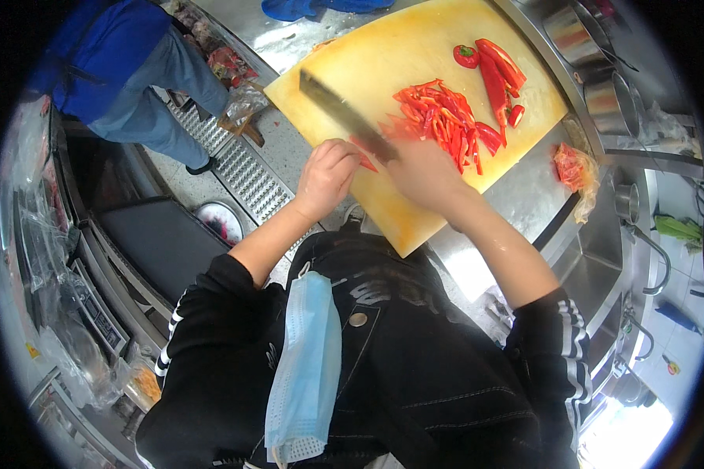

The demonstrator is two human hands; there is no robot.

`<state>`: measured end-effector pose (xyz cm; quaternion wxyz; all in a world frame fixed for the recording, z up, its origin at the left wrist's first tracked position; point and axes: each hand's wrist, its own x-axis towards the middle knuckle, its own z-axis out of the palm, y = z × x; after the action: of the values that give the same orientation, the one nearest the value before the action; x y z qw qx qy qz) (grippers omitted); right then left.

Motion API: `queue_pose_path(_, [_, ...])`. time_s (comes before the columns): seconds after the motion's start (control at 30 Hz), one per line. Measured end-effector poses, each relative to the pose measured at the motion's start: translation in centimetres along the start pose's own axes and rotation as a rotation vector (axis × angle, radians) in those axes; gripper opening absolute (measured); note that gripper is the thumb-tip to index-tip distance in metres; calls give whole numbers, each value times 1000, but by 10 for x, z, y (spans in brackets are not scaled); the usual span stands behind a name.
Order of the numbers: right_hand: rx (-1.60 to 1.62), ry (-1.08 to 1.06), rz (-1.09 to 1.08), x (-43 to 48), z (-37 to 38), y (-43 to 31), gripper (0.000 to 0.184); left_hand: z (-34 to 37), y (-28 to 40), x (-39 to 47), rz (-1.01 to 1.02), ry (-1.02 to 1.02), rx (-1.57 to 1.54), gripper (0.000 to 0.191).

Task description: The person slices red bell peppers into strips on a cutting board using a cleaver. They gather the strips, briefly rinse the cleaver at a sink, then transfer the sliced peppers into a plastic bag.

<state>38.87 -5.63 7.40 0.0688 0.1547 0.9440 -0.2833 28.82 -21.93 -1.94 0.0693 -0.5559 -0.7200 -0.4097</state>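
Note:
My right hand [425,176], blurred, is closed around the handle of a broad-bladed kitchen knife [341,112]; the handle is hidden in the fist. The blade points up and left across a yellowed cutting board [375,64]. At the board's near left edge, my left hand [328,176] pinches a red pepper piece [366,162] beside the blade. Just beyond my right hand lies a heap of red pepper strips [446,117]. Larger red pepper pieces [496,82] rest farther right, with a cut pepper top [466,56] bearing its green stem next to them.
A person in a blue top and jeans [182,82] stands at the left. Right of the board, a plastic bag of red food [570,167] sits on the steel counter [528,176]. Steel pots [610,102] and a sink [589,264] are beyond. A blue face mask [305,363] hangs before me.

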Motion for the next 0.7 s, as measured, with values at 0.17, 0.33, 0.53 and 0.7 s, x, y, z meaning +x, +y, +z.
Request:
queue_pose_path(0.17, [16, -43, 36, -2, -7, 1, 22, 3, 2, -5, -21, 29, 48, 15])
queue_pose_path(0.33, [112, 17, 45, 22, 13, 19, 25, 0, 2, 0, -16, 26, 25, 16])
queue_pose_path(0.53, [18, -80, 25, -4, -3, 3, 23, 2, 0, -8, -50, 86, 9, 16])
queue_pose_path(0.7, [41, -46, 7, 1, 27, -1, 21, 4, 1, -9, -56, 68, 18, 15])
